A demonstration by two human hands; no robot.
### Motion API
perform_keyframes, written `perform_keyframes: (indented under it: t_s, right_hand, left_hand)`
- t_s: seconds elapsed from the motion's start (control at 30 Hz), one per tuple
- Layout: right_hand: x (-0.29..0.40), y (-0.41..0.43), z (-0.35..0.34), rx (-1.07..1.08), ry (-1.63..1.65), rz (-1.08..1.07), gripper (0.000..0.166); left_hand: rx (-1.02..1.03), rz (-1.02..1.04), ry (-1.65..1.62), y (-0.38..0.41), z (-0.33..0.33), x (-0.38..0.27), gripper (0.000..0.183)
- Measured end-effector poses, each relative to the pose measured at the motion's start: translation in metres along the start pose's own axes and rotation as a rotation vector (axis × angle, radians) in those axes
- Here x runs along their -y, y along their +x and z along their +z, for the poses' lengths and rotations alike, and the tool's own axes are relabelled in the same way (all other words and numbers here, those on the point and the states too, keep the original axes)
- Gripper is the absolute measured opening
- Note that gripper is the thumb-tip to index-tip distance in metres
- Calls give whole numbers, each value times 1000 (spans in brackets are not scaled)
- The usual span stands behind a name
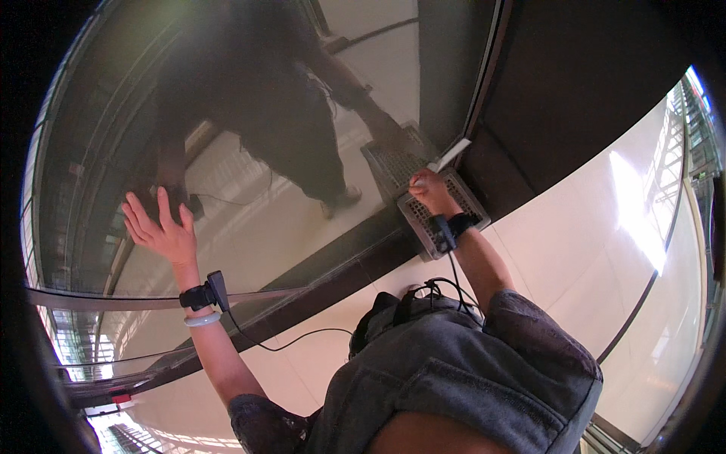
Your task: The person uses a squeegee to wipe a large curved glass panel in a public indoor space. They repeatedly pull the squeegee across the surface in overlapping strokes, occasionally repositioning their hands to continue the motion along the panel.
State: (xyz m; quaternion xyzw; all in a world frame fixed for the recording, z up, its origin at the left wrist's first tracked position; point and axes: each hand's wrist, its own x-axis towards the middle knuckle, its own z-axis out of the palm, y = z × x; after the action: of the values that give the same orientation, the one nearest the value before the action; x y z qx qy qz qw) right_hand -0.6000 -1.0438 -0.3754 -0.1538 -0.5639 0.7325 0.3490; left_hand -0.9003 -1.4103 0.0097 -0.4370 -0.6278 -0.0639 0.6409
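A large glass pane (295, 238) stands before me and reflects my body and arms. My left hand (161, 230) is spread flat against it at the left, fingers apart, with nothing held. At the right, near the pane's lower corner, my right hand (431, 190) is closed around a pale handled tool, whose light flat blade (454, 153) points up towards the dark frame. The tool's exact kind cannot be told. Below that hand stands a grey plastic basket (422, 238) with perforated sides, close to the glass; its contents are hidden. Both wrists wear black straps with cabled devices.
A dark frame ledge (346, 281) runs along the bottom of the pane. A dark panel (544, 102) rises at the right. Pale floor tiles (573, 249) lie behind it, with bright sunlight on them. Black cables hang from both wrists to my waist.
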Motion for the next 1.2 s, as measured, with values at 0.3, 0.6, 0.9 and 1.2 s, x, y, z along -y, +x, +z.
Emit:
perform_keyframes:
  t_s: [0.3,0.6,0.9,1.2]
  right_hand:
    - [161,-69,192,-204,766,627,5]
    - [11,-13,84,-56,302,297,9]
    - [170,-78,264,-155,939,894,14]
    - [-29,-45,176,58,716,567,16]
  left_hand:
    - [29,1,14,-12,-9,8,43]
    - [2,2,-13,1,-1,6,42]
    - [35,-38,-7,-10,-11,7,42]
    - [18,-58,-46,-3,-7,6,44]
